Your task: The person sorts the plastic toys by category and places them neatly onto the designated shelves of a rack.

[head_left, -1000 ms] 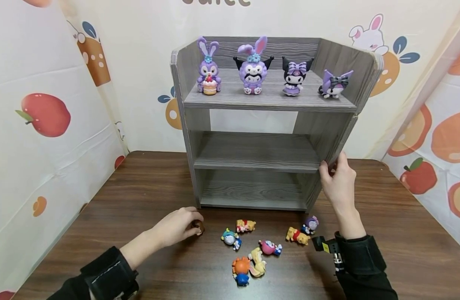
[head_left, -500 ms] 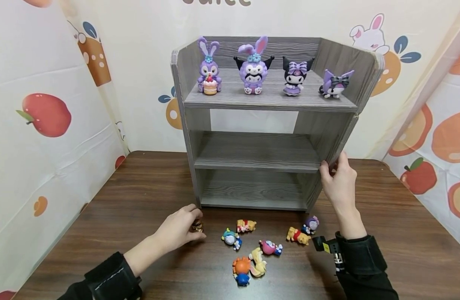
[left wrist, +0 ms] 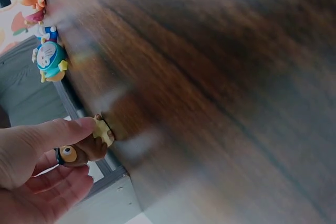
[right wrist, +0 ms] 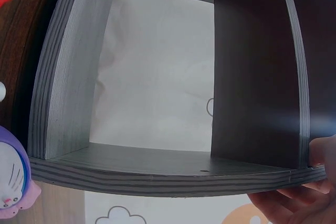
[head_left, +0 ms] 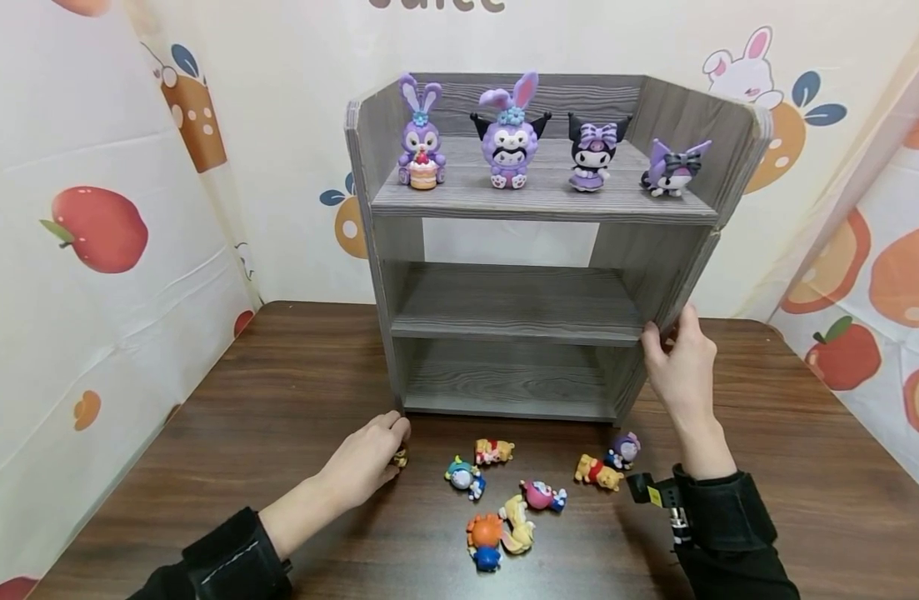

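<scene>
In the head view my left hand [head_left: 365, 458] is low over the table, left of the loose figurines, and pinches a small figurine [head_left: 401, 457] that its fingers mostly hide. The left wrist view shows this brown figurine [left wrist: 90, 149] with a yellow belly and a big round eye, held between thumb and fingers with its base close to the tabletop. My right hand [head_left: 680, 367] grips the right side panel of a grey wooden shelf [head_left: 504, 325]. Seen from the right wrist, the thumb lies on the panel's inner side and the fingers [right wrist: 294, 203] wrap behind its outer side.
Several figurines lie before the shelf: a teal one [head_left: 462, 477], two yellow bears [head_left: 494, 452], a pink one [head_left: 537, 494], a yellow one [head_left: 517, 525], an orange one [head_left: 485, 532] and a purple one [head_left: 624, 450]. Purple figurines [head_left: 508, 150] stand on the top board.
My left hand has shifted slightly right, and the brown figurine has turned in its fingers, less of it now visible from the head. The right hand keeps its hold on the shelf.
</scene>
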The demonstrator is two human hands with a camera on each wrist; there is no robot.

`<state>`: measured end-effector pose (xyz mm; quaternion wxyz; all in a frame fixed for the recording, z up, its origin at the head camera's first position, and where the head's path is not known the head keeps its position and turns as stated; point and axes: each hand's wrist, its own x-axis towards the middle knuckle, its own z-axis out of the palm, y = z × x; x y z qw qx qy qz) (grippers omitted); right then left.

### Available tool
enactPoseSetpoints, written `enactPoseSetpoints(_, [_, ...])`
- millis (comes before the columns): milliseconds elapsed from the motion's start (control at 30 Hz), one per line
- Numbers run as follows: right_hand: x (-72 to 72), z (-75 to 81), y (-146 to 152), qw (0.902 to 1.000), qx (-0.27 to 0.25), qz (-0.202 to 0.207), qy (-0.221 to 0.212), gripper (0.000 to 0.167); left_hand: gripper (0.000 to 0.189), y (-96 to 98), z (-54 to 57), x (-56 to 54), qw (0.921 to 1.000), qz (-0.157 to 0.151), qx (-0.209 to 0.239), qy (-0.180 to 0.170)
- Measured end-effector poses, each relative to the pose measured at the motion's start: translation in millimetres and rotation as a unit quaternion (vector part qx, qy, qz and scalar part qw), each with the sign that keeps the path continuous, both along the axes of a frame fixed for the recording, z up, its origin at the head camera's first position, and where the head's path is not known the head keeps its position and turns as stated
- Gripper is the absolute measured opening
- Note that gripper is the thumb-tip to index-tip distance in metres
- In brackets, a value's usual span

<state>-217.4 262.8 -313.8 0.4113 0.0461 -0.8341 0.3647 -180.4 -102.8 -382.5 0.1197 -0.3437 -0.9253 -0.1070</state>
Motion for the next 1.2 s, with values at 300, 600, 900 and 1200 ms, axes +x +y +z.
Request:
enactPoseSetpoints(300, [0.0,-0.3,0,1.0000,0.002,0.007,0.000,0.032,0.031,6.6,12.4,3.7,0.9992,0.012,0.037,0.006])
enactPoseSetpoints(600, [0.4,-0.4,0,1.0000,0.004,0.007,0.001,0.031,0.033,18.3,48.4,10.0,0.9942,0.017,0.102,0.029])
enactPoseSetpoints(900, [1.0,1.0,-1,1.0000,0.002,0.001,-0.002,0.030,0.037,28.6,90.7,5.9,0.9857,0.020,0.152,0.069])
enactPoseSetpoints(1200, [-0.1,-0.8,-1,1.0000,0.004,-0.001,-0.002,0.029,0.036,40.3,120.2,-15.2,0.9787,0.038,0.178,0.095])
